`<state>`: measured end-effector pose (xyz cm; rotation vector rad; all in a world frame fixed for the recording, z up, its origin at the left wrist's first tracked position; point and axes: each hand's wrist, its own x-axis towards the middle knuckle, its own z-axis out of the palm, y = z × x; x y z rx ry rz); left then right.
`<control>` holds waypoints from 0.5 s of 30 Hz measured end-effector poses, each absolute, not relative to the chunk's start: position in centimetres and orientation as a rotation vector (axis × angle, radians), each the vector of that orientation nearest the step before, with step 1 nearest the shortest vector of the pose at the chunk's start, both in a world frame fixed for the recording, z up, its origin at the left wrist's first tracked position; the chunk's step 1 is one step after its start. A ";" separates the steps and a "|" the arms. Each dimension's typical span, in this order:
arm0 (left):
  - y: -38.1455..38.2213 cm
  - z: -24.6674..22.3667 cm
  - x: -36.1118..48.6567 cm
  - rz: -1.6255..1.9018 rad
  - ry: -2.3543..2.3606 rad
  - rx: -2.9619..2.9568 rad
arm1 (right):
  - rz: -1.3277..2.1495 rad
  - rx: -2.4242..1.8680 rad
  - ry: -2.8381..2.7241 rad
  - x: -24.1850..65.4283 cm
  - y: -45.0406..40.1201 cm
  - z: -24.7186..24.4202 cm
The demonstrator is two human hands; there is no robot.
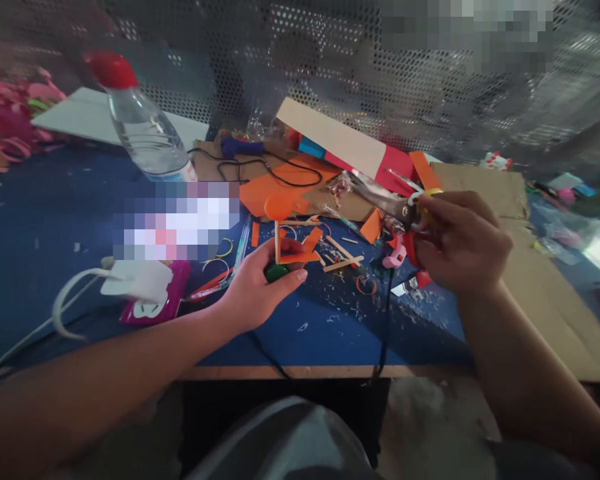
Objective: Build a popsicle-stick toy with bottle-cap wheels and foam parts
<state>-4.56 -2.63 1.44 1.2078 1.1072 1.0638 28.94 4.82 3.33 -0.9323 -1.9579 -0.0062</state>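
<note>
My left hand (260, 283), fingers curled, holds a small craft model above the blue table. The model has an orange disc (279, 207) on top of an upright wooden stick (277, 241), with flat orange strips (300, 257) below. A round dark-green piece (277, 272) sits between thumb and fingers. To the right, my right hand (460, 237) is closed on scissors (386, 199), their metal blades pointing up and left. A red handle loop (410, 251) shows under the fingers. Its grip is partly hidden and blurred.
Wooden sticks (344, 265), orange scraps and white shavings litter the blue table (325, 340). A water bottle (147, 133) with a red cap leans at back left. Nearer stands a purple power strip (180, 290) with a white plug. Cardboard (535, 287) lies right; a dark cord (387, 320) crosses the front edge.
</note>
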 end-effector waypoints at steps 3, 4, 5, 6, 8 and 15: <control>-2.6 1.4 -4.5 1.013 1.051 1.026 | -0.121 -0.770 -2.108 29.4 4.1 4.1; -2.6 1.4 -4.5 1.005 1.030 0.981 | -0.132 -0.767 -2.131 29.5 3.9 4.2; -2.6 1.5 -4.5 1.003 1.015 0.947 | -0.126 -0.775 -2.152 29.6 3.8 4.3; -2.6 1.5 -4.4 1.004 1.004 0.921 | -0.109 -0.792 -2.174 29.7 3.6 4.3; -2.5 1.5 -4.5 1.013 0.986 0.885 | -0.033 -0.832 -2.237 30.0 3.4 4.2; -2.7 2.2 -4.7 0.984 0.962 0.819 | 0.301 -0.847 -2.450 31.4 3.9 3.6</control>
